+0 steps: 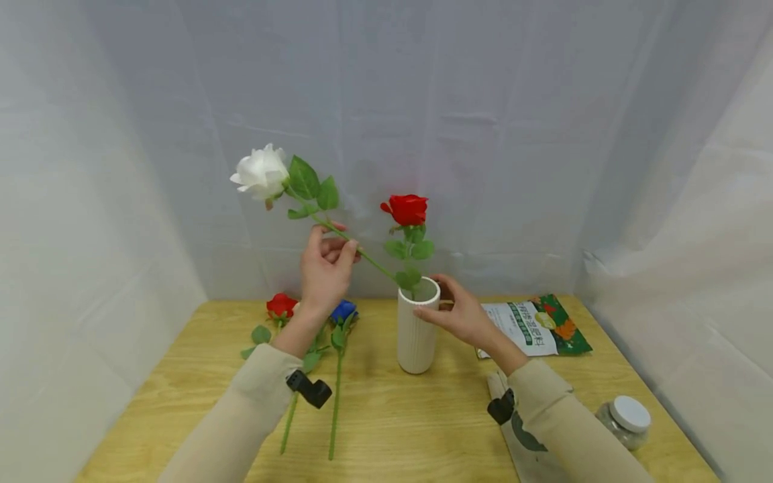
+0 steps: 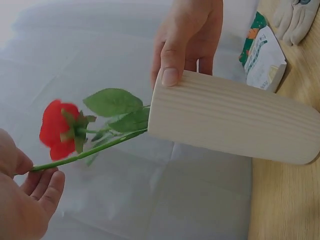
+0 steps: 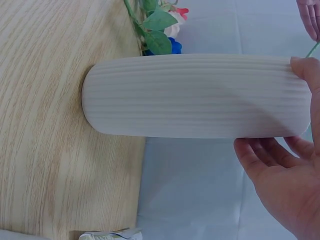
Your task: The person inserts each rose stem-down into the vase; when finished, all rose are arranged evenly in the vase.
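My left hand pinches the green stem of a white rose, which leans up to the left. The stem's lower end reaches the mouth of a ribbed white vase, seen also in the right wrist view. A red rose stands upright in that vase, its leaves just above the rim. With thumb and fingers on either side near the rim, my right hand holds the vase, whose base is on the table. The left wrist view shows the stem running from my left fingers into the vase.
Left on the wooden table lie another red rose and a blue rose, with a pale bloom partly hidden between them. Rightward are a green-and-white packet, pale gloves and a white-lidded jar. Sheeting hangs behind.
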Tool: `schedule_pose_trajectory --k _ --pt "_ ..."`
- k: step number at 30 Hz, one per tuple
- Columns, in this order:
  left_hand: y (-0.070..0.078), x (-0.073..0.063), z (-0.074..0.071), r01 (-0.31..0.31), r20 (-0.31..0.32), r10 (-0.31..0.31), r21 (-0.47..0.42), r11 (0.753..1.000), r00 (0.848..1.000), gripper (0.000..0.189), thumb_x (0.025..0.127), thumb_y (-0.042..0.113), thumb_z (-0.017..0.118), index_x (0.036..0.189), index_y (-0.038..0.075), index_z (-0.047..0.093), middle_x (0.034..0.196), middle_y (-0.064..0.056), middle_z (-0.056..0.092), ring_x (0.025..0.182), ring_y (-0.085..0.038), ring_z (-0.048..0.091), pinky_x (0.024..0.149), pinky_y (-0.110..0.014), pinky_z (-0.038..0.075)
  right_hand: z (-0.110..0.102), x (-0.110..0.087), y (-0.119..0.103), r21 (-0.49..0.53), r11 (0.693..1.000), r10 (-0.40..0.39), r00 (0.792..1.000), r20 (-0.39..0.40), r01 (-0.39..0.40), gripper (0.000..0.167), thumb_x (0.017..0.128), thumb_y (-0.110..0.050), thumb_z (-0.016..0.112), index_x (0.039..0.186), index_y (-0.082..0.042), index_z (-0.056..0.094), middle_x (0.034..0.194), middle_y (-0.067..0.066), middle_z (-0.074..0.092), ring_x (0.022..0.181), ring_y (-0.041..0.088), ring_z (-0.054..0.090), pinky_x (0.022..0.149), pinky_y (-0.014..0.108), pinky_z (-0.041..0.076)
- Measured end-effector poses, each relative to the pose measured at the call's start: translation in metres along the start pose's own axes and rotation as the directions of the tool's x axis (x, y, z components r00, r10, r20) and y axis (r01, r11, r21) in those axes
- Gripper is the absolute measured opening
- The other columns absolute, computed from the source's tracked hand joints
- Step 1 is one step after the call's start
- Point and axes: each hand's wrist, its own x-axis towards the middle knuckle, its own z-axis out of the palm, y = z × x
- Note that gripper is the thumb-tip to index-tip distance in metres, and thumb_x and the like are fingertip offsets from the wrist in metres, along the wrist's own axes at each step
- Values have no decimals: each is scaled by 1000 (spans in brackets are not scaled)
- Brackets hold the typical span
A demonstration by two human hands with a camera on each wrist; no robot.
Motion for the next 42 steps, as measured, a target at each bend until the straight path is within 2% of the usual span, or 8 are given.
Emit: schedule_pose_trajectory --k 3,10,14,17,29,33,37,42 --pt "1 -1 -1 15 23 -16 21 1000 1000 22 100 -4 65 120 -1 57 97 -33 69 72 1 70 77 -29 65 0 0 0 -5 1000 -1 1000 0 1 73 94 -35 82 154 -14 47 144 11 60 131 31 59 109 51 54" --pt "-4 -7 5 34 139 -46 87 996 989 23 99 -4 65 121 -2 57 98 -35 71 72 -1 70 72 -18 59 1 0 -1 1 1000 -14 1000 1 14 72 94 -31 82 154 -12 46 144 14 60 131 33 60 109 52 54" --pt "-11 -13 11 -9 186 -21 159 987 982 20 99 -2 67 118 -5 61 98 -31 75 81 -23 76 70 -17 55 2 1 0 9 1000 -20 1000 1 20 72 95 -30 81 154 -11 46 144 16 60 131 32 60 109 54 53" --pt "-14 -16 16 -33 206 -9 200 979 978 18 101 2 67 117 -5 64 101 -29 77 92 -39 77 75 -19 55 3 1 1 11 1000 -25 1000 1 25 71 96 -30 80 154 -11 46 144 15 60 130 33 60 109 55 53" --pt "-19 -15 29 -31 185 4 141 989 983 17 103 0 64 116 -9 66 106 -31 76 100 -43 76 93 -44 63 2 0 -1 -2 1000 -18 1000 1 18 73 95 -33 81 155 -14 45 144 13 60 130 31 61 107 51 55" --pt "-21 -14 33 -56 183 29 146 988 983 16 103 1 65 115 -9 66 104 -31 77 99 -43 77 90 -40 64 2 0 -1 3 1000 -12 1000 -2 12 72 94 -34 81 154 -15 46 144 12 60 131 32 60 108 53 54" --pt "-25 -14 37 -62 169 41 120 991 985 15 102 -1 65 113 -11 65 104 -31 77 97 -44 76 86 -27 63 3 1 -1 0 1000 -16 1000 -5 16 73 94 -34 81 155 -14 45 145 13 60 132 35 59 109 54 53" --pt "-28 -14 41 -15 139 3 89 996 990 14 102 -2 64 112 -12 66 104 -30 77 94 -43 74 79 -16 57 2 1 0 0 1000 -22 1000 -2 22 74 95 -35 81 155 -13 44 145 14 60 132 34 59 109 53 54"
